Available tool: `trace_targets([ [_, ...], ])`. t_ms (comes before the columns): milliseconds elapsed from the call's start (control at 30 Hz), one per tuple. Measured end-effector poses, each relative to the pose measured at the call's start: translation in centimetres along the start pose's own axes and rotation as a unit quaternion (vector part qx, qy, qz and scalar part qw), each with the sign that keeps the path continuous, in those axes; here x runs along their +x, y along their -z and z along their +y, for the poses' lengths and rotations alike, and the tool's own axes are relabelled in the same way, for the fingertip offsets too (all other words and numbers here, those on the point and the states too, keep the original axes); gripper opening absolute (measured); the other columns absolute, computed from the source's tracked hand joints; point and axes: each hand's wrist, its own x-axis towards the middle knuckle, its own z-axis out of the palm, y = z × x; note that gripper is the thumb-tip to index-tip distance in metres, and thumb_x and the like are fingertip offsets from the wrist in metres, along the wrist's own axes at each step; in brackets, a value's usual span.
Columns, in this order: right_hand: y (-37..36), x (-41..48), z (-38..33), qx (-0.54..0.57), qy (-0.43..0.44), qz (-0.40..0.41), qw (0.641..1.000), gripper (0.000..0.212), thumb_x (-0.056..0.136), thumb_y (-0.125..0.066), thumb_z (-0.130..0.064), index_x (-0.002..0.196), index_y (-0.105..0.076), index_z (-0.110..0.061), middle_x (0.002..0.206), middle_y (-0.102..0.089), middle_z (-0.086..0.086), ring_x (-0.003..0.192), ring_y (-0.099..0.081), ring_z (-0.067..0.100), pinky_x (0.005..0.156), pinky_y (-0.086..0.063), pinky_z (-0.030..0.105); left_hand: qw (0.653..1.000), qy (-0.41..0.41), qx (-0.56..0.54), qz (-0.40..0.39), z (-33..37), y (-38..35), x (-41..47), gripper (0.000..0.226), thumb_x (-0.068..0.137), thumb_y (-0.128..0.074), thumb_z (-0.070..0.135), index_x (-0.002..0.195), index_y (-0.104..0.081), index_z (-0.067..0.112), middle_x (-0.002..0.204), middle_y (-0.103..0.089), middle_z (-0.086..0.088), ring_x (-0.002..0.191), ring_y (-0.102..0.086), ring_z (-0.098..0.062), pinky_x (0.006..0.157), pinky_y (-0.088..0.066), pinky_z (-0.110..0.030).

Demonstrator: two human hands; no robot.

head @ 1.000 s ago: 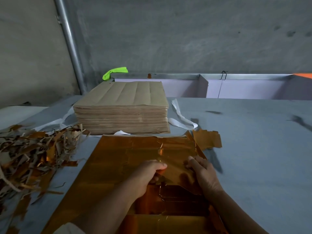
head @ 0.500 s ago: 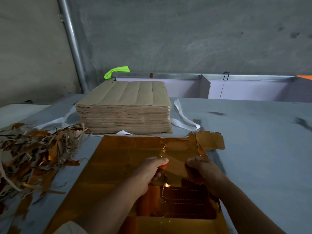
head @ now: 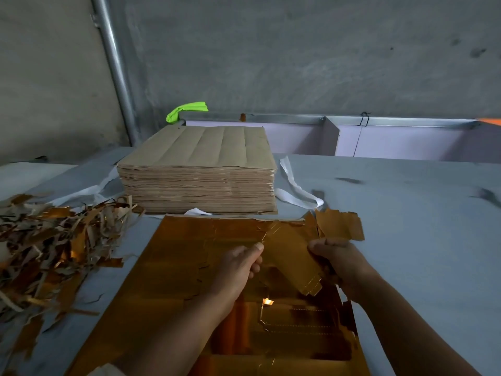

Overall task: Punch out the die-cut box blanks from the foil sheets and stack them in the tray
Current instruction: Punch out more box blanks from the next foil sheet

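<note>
Gold foil sheet (head: 173, 267): lies flat on the grey surface (head: 406, 226) at the near centre, with a dark cut-out opening near its right edge.
Box blank (head: 290, 256): a gold die-cut piece, lifted and tilted above the sheet — gripped at both ends.
Left hand (head: 238, 270): closed on the blank's left edge, thumb pressed on top.
Right hand (head: 344, 264): closed on the blank's right edge, fingers curled under it.
Loose gold piece (head: 339, 223): on the surface just beyond the right hand, at the sheet's far right corner.
Brown stack (head: 198, 169): a thick pile of kraft-coloured sheets, just beyond the foil sheet's far edge.
Scrap heap (head: 51, 240): tangled gold and tan strips at the left, near the sheet.
White strips (head: 295, 185): lying beside the stack on both sides.
Tray (head: 379, 137): pale compartments with a metal rim at the far edge — contents hidden.
Green item (head: 187, 109): bright, at the tray's left end.
</note>
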Motion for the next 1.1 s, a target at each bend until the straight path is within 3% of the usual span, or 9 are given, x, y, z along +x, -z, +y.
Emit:
trace_targets([
  [133,0.9,1.6,-0.5,0.029,0.032,0.108,0.993,0.025,0.092,-0.065,-0.019,0.069,-0.059,-0.015,0.054,-0.047,0.001,0.046,-0.043,0.014,0.047,-0.038,0.026,0.993,-0.073,0.093,0.003,-1.0,0.8,0.1,0.025,0.098,-0.058,0.033,0.085,-0.066,0.013,0.074,-0.06,-0.002,0.066,-0.053,-0.01,0.06,-0.041,-0.02],
  [267,2.6,4.1,-1.1,0.028,0.036,0.24,0.97,0.016,0.093,-0.06,-0.014,0.079,-0.065,-0.01,0.061,-0.05,0.007,0.051,-0.044,0.018,0.049,-0.038,0.028,0.981,-0.106,0.165,0.003,-2.3,1.5,0.1,0.022,0.095,-0.062,0.034,0.085,-0.066,0.016,0.074,-0.064,-0.006,0.066,-0.057,-0.013,0.061,-0.044,-0.026],
  [400,4.7,6.3,-0.7,-0.01,0.026,0.337,0.941,0.015,0.092,-0.055,-0.015,0.093,-0.07,-0.012,0.07,-0.06,0.011,0.051,-0.048,0.022,0.049,-0.039,0.03,0.969,-0.107,0.222,0.005,-3.2,1.5,0.4,0.014,0.094,-0.063,0.039,0.088,-0.065,0.027,0.079,-0.067,0.007,0.073,-0.065,-0.004,0.067,-0.053,-0.022],
  [500,5.9,7.6,-0.2,-0.035,-0.001,0.374,0.927,0.018,0.091,-0.053,-0.013,0.093,-0.07,-0.014,0.081,-0.066,0.015,0.062,-0.055,0.029,0.06,-0.047,0.036,0.959,-0.115,0.26,-0.008,-3.7,1.3,0.6,0.011,0.094,-0.061,0.044,0.091,-0.062,0.034,0.082,-0.066,0.012,0.073,-0.064,0.0,0.061,-0.049,-0.015],
  [600,6.1,8.3,0.1,-0.064,-0.019,0.388,0.919,0.021,0.091,-0.048,-0.007,0.086,-0.068,-0.013,0.076,-0.065,0.014,0.067,-0.058,0.031,0.066,-0.052,0.041,0.953,-0.115,0.28,-0.004,-4.0,1.3,0.8,0.011,0.094,-0.06,0.048,0.088,-0.058,0.039,0.08,-0.064,0.015,0.069,-0.061,0.002,0.056,-0.04,-0.009],
  [833,5.4,9.0,0.7,-0.115,-0.04,0.362,0.924,0.03,0.088,-0.045,0.001,0.097,-0.073,-0.006,0.088,-0.067,0.018,0.075,-0.061,0.035,0.056,-0.04,0.028,0.954,-0.117,0.274,-0.004,-4.3,1.2,1.0,0.012,0.094,-0.06,0.047,0.085,-0.055,0.039,0.082,-0.062,0.017,0.074,-0.061,0.002,0.06,-0.042,-0.008],
  [967,5.0,9.0,0.8,-0.143,-0.05,0.327,0.933,0.027,0.089,-0.047,0.004,0.1,-0.07,-0.006,0.078,-0.06,0.011,0.061,-0.051,0.024,0.058,-0.041,0.03,0.953,-0.126,0.277,0.001,-4.4,1.2,1.0,0.011,0.094,-0.06,0.046,0.087,-0.056,0.038,0.083,-0.062,0.017,0.076,-0.061,0.003,0.065,-0.045,-0.01],
  [1067,4.9,8.8,1.2,-0.183,-0.064,0.319,0.928,0.025,0.089,-0.047,0.002,0.101,-0.066,-0.009,0.096,-0.064,0.017,0.072,-0.054,0.031,0.066,-0.042,0.034,0.952,-0.136,0.275,0.008,-4.6,1.2,0.9,0.011,0.093,-0.061,0.046,0.087,-0.058,0.038,0.083,-0.063,0.017,0.077,-0.061,0.003,0.068,-0.051,-0.014],
  [1100,4.8,8.7,1.4,-0.195,-0.062,0.327,0.923,0.03,0.09,-0.046,0.0,0.111,-0.066,-0.005,0.107,-0.065,0.019,0.08,-0.057,0.035,0.065,-0.04,0.031,0.951,-0.138,0.275,0.01,-4.6,1.2,0.9,0.011,0.093,-0.061,0.045,0.086,-0.058,0.038,0.082,-0.064,0.017,0.076,-0.062,0.004,0.069,-0.052,-0.015],
])
